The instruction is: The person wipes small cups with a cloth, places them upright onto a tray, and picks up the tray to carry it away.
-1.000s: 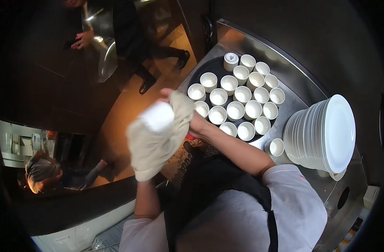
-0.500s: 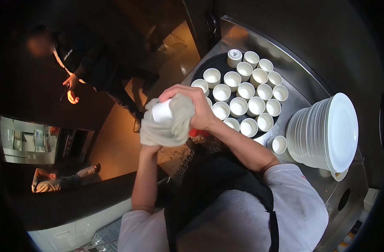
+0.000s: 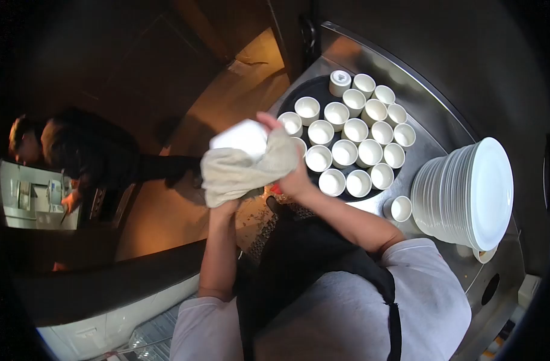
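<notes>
A white cup [image 3: 242, 137], its surface washed out by glare, is wrapped from below in a pale grey cloth [image 3: 239, 171]. My left hand [image 3: 225, 206] grips the cup from underneath through the cloth, its fingers hidden by the folds. On the other side my right hand [image 3: 292, 175] is closed on the cloth against the cup, and a few blurred fingertips show above it. To the right of my hands, a round black tray [image 3: 305, 90] bears several white cups [image 3: 344, 153], mostly mouth up; one at the back stands upside down.
A tall stack of white plates [image 3: 461, 192] stands on the steel counter [image 3: 428, 153] at right. A single cup [image 3: 399, 208] sits beside it, off the tray. Another person in dark clothes [image 3: 94, 144] bends over at left, near a lit opening [image 3: 40, 195].
The cup has shifted up and turned, so more of it shows above the cloth. My right hand has slid to its right side. The other person has moved lower left and bent over.
</notes>
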`<state>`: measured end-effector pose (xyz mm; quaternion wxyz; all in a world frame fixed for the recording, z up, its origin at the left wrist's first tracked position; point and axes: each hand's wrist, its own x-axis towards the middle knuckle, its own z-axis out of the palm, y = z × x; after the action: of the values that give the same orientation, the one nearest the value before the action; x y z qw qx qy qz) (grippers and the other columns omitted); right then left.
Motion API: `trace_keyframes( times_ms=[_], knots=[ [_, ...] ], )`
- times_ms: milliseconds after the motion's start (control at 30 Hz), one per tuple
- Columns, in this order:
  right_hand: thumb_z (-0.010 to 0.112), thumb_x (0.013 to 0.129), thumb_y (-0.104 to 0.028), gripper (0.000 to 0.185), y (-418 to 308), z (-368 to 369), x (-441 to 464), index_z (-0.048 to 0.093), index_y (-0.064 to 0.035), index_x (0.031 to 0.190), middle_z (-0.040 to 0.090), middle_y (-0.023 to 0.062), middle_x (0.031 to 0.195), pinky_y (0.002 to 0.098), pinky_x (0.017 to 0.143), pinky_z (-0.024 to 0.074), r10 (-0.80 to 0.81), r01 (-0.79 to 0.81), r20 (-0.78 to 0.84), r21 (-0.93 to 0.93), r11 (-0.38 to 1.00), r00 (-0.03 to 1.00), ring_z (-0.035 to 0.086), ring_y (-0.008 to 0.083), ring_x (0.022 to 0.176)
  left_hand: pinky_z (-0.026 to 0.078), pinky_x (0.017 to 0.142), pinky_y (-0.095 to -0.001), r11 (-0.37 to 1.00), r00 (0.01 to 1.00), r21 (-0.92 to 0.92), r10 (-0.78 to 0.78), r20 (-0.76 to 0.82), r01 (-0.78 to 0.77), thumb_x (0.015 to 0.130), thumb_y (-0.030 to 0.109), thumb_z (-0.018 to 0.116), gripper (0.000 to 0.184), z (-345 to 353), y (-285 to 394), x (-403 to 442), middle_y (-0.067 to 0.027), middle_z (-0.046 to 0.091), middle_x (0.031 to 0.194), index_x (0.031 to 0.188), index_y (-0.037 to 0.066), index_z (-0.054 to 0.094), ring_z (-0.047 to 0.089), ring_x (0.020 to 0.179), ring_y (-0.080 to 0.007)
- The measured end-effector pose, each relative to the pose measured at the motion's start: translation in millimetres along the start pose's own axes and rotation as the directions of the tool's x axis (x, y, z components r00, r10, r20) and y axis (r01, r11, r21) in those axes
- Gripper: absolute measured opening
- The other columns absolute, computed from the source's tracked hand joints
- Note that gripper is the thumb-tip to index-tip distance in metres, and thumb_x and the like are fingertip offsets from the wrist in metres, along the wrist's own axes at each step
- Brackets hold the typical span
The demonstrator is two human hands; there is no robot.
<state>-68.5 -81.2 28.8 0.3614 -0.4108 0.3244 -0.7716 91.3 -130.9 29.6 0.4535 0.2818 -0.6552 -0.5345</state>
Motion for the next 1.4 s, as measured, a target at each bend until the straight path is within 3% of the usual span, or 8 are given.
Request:
trace_keyframes(
  times_ms=[100,200,267,400,633,867,1000,1400],
  knots=[
    [0.072,0.082,-0.025,0.069,-7,-2,-47,0.042,0.0032,0.138,0.056,0.0197,0.131,0.0376,0.103,0.0423,0.359,-0.011,0.44,-0.62,0.784,0.823,0.053,0.0291,0.123,0.049,0.088,-0.0302,0.777,0.983,0.622,0.172,-0.057,-0.1,0.082,0.015,0.072,0.039,-30,12,7,-0.0071,0.064,0.112,0.116,0.002,0.058,0.059,0.104,-0.0165],
    [0.072,0.085,-0.029,0.071,-34,-27,-12,0.039,-0.0006,0.141,0.052,0.0174,0.134,0.0382,0.101,0.0451,0.498,-0.253,0.527,-0.468,0.847,0.689,0.052,0.0257,0.125,0.049,0.089,-0.0313,0.956,0.986,0.243,-0.153,-0.068,0.165,0.083,0.015,0.071,0.044,-10,87,16,-0.0103,0.063,0.119,0.121,0.0,0.056,0.059,0.108,-0.0188],
    [0.065,0.091,-0.033,0.066,-25,-38,12,0.035,-0.0054,0.144,0.049,0.0123,0.137,0.037,0.097,0.0486,0.421,-0.433,0.444,-0.081,0.898,0.791,0.053,0.0228,0.121,0.05,0.09,-0.0319,0.671,0.963,0.736,-0.245,0.112,0.085,0.086,0.015,0.07,0.05,-4,106,25,-0.0112,0.061,0.123,0.129,0.0,0.051,0.059,0.109,-0.0201],
    [0.064,0.092,-0.032,0.063,-26,-37,35,0.036,-0.0071,0.142,0.052,0.0091,0.128,0.0366,0.092,0.0512,0.529,-0.733,0.613,0.123,0.669,0.587,0.053,0.0185,0.117,0.05,0.093,-0.0323,0.796,0.829,-0.231,-0.537,0.157,0.559,0.084,0.014,0.072,0.059,-35,2,13,-0.0115,0.056,0.128,0.134,0.001,0.045,0.058,0.112,-0.0201],
    [0.07,0.088,-0.031,0.067,5,-66,41,0.038,-0.0041,0.14,0.053,0.0036,0.121,0.0259,0.094,0.0399,0.591,-0.626,0.644,-0.216,0.749,0.486,0.051,0.0113,0.112,0.049,0.095,-0.0323,0.89,0.781,0.414,-0.119,0.613,-0.189,0.074,0.014,0.078,0.058,-9,-10,31,-0.0068,0.062,0.12,0.127,0.004,0.055,0.061,0.108,-0.0191],
    [0.073,0.084,-0.039,0.053,-32,-127,70,0.054,-0.0087,0.124,0.062,0.0063,0.108,0.0274,0.079,0.0474,0.582,-0.48,0.189,-0.398,0.782,0.791,0.058,0.0142,0.096,0.05,0.091,-0.0322,0.961,0.928,0.277,-0.105,0.358,0.002,0.08,0.018,0.074,0.044,-20,44,36,-0.0091,0.067,0.112,0.117,0.0,0.06,0.065,0.103,-0.0222],
    [0.077,0.077,-0.039,0.047,-32,-175,106,0.052,-0.009,0.104,0.063,0.0079,0.091,0.0304,0.07,0.0466,0.271,-0.255,-0.122,-0.802,0.54,0.955,0.06,0.0174,0.082,0.053,0.083,-0.0316,0.635,0.86,-0.682,-0.51,-0.019,0.361,0.09,0.013,0.059,0.028,-26,42,16,-0.0143,0.067,0.101,0.11,-0.006,0.06,0.066,0.096,-0.0241],
    [0.072,0.073,-0.055,0.052,22,-189,113,0.075,-0.0082,0.095,0.064,0.0148,0.12,0.0628,0.103,0.0295,0.326,-0.062,-0.118,-0.982,-0.177,0.938,0.043,0.0353,0.13,0.049,0.071,-0.0284,0.906,0.897,-0.092,-0.387,0.216,0.413,0.083,0.004,0.06,0.013,-8,7,-1,-0.0138,0.062,0.082,0.081,-0.01,0.06,0.061,0.082,-0.0183]
  ],
)
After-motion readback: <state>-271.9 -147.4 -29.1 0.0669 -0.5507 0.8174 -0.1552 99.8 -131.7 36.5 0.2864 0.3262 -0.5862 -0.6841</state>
